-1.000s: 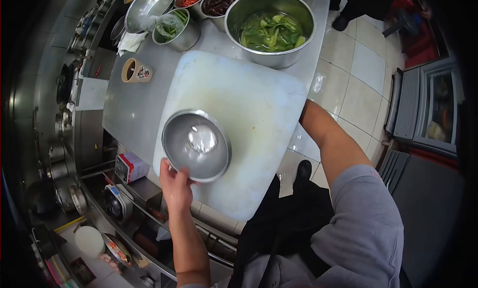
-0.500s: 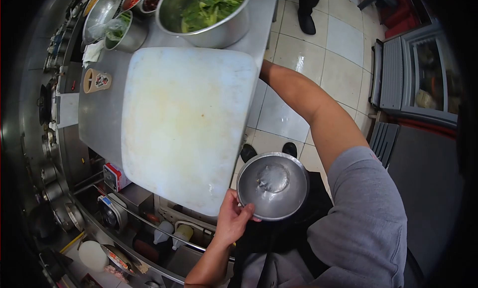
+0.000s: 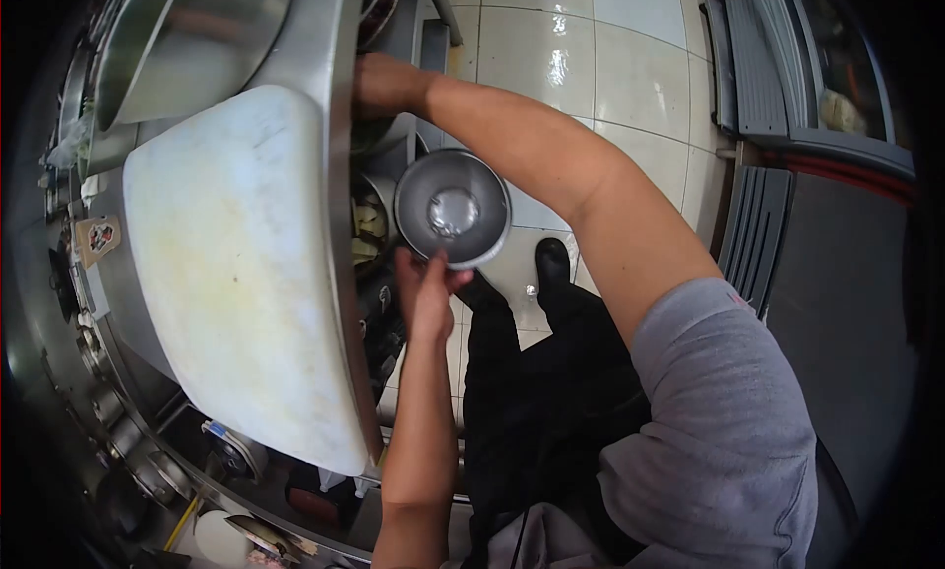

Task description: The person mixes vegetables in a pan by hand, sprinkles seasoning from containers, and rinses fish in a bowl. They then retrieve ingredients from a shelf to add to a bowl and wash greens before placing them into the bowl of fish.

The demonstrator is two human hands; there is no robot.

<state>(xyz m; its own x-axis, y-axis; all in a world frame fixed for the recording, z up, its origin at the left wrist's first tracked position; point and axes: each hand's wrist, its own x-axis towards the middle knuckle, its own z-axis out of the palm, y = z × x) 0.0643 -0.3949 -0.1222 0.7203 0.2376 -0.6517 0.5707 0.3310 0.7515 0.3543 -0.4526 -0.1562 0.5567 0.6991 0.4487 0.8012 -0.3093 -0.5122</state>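
Observation:
My left hand (image 3: 431,288) grips a round steel bowl (image 3: 484,190) by its near rim. A little clear liquid seems to lie in the bottom of the bowl, which is held over the floor beside the worktable. Past the table edge, my right hand (image 3: 386,85) reaches in below the tabletop; its fingers are hidden or blurred. Just left of the bowl, on the level under the table, a container with pale yellowish chunks (image 3: 368,226) shows in part.
A large white cutting board (image 3: 236,264) lies on the steel table (image 3: 313,47). Behind it stands a big steel pot (image 3: 212,52). A paper cup (image 3: 97,240) is at the far side. Tiled floor (image 3: 630,87) and a glass-door fridge (image 3: 837,67) are to the right.
My left hand has carried the bowl up and left, toward the table's side. My right hand has shifted left under the table edge. The view has turned, showing the lower level.

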